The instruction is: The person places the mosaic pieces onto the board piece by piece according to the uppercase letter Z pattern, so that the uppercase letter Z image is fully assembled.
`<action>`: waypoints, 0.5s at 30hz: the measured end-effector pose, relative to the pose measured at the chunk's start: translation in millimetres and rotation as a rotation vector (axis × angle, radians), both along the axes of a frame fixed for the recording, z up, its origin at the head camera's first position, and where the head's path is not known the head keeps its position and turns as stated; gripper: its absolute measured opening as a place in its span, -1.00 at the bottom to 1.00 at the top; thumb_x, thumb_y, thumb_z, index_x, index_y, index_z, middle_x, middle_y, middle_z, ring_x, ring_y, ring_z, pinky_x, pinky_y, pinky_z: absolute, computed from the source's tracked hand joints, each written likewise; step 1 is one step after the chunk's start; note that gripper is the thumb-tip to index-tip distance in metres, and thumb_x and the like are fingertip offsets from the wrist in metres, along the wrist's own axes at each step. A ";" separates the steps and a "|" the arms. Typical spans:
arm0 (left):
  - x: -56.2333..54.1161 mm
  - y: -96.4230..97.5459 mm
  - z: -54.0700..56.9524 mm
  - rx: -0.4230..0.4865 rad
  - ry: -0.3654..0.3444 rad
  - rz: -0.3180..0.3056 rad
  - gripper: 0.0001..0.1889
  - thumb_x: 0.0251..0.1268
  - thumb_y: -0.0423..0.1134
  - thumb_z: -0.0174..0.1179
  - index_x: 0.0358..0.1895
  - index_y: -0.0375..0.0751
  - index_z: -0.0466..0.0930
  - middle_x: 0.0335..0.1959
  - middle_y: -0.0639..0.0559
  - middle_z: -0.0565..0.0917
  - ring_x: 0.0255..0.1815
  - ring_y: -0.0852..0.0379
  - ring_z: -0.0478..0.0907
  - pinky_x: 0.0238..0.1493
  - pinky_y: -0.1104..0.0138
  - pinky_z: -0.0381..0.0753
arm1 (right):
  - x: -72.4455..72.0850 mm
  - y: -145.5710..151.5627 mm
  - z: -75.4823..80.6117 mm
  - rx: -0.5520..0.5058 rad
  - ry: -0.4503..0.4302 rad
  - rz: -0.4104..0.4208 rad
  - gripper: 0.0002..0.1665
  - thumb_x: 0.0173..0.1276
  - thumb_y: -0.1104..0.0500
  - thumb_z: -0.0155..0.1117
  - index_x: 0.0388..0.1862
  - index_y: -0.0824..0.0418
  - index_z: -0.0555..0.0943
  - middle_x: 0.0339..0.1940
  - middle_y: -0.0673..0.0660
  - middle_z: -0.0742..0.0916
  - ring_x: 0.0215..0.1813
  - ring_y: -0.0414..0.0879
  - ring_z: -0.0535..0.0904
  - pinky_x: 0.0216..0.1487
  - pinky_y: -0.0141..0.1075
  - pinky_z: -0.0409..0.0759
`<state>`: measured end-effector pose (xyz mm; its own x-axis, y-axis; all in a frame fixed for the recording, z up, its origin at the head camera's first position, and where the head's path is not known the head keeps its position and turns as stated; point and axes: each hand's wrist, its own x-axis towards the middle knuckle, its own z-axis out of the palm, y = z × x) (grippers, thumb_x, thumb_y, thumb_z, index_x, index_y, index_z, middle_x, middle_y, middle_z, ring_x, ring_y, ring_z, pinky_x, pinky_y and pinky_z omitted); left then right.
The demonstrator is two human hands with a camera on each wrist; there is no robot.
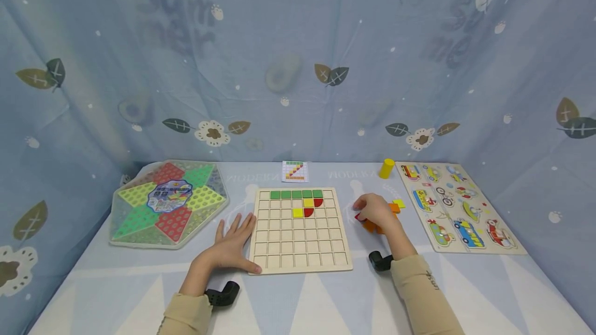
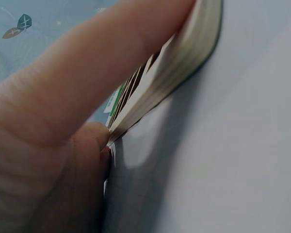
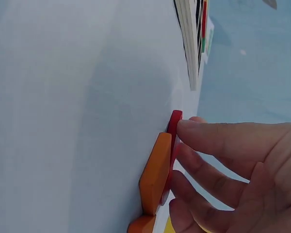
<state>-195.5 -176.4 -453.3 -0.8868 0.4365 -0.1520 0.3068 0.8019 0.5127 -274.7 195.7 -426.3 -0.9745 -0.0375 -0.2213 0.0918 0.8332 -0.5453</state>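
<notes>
A wooden grid board (image 1: 300, 261) lies flat in front, with green squares (image 1: 296, 194), two yellow squares (image 1: 298, 213) and two red quarter-round pieces (image 1: 309, 212) in its upper cells. My left hand (image 1: 233, 246) rests spread along the board's left edge, thumb at the near corner; the left wrist view shows the thumb (image 2: 102, 63) against the board's side. Right of the board, my right hand (image 1: 378, 212) pinches a red piece (image 3: 173, 127) between thumb and fingers. Orange pieces (image 3: 156, 174) lie right beside it, with a yellow one (image 1: 398, 203) farther back.
A pattern card (image 1: 295, 172) lies behind the board. At left is a hexagonal game board (image 1: 169, 203) in clear wrapping. A yellow cylinder (image 1: 386, 168) stands at the back right, beside a vehicle picture puzzle (image 1: 458, 208). A patterned curtain (image 1: 298, 66) hangs behind the table.
</notes>
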 end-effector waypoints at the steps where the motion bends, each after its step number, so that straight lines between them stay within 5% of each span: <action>1: -0.1 0.1 -0.2 0.000 0.000 -0.001 0.33 -0.35 0.27 0.42 0.45 -0.36 -0.17 0.48 -0.23 -0.14 0.46 -0.28 -0.36 0.24 -0.25 -0.55 | 0.1 0.2 -0.2 0.003 -0.004 0.002 -0.78 0.01 0.42 0.32 -0.32 0.24 0.65 -0.33 0.13 0.65 -0.39 -0.05 0.48 -0.31 -0.28 0.50; 6: -0.4 0.5 -1.0 0.002 0.006 -0.004 0.33 -0.36 0.28 0.41 0.45 -0.36 -0.17 0.48 -0.23 -0.13 0.46 -0.29 -0.36 0.24 -0.25 -0.55 | 1.9 -2.5 0.8 0.024 -0.029 -0.001 -0.81 0.06 0.41 0.30 -0.31 0.23 0.65 -0.46 0.11 0.61 -0.48 -0.08 0.47 -0.44 -0.35 0.47; 15: -0.7 -0.1 -1.4 0.002 -0.002 0.007 0.34 -0.36 0.29 0.41 0.45 -0.35 -0.18 0.48 -0.22 -0.15 0.46 -0.28 -0.38 0.24 -0.25 -0.57 | -2.4 -7.5 -0.8 -0.014 0.017 0.024 -0.73 0.07 0.39 0.35 -0.21 0.22 0.60 -0.35 0.15 0.54 -0.42 -0.03 0.43 -0.43 -0.33 0.42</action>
